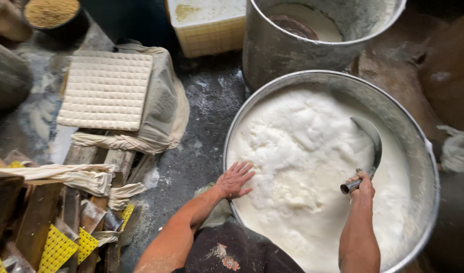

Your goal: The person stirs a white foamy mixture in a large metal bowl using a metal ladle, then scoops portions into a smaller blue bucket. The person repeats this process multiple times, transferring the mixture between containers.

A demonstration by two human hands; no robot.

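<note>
Fingers of the left hand (235, 179) are spread on the vat (327, 77) rim; a ladle (367, 151) is gripped by the right hand (362, 185) over white curd (302, 151).

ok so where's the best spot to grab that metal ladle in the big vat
Probably by the tubular handle end, where the right hand already grips the ladle. Come from the near rim: the handle angles up toward the person, while the bowl sits in white curd.

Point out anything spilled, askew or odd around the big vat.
White splashes and powdery residue streak the dark floor left of the vat. Loose cloths lie crumpled over the wooden blocks. The curd itself stays inside the vat.
</note>
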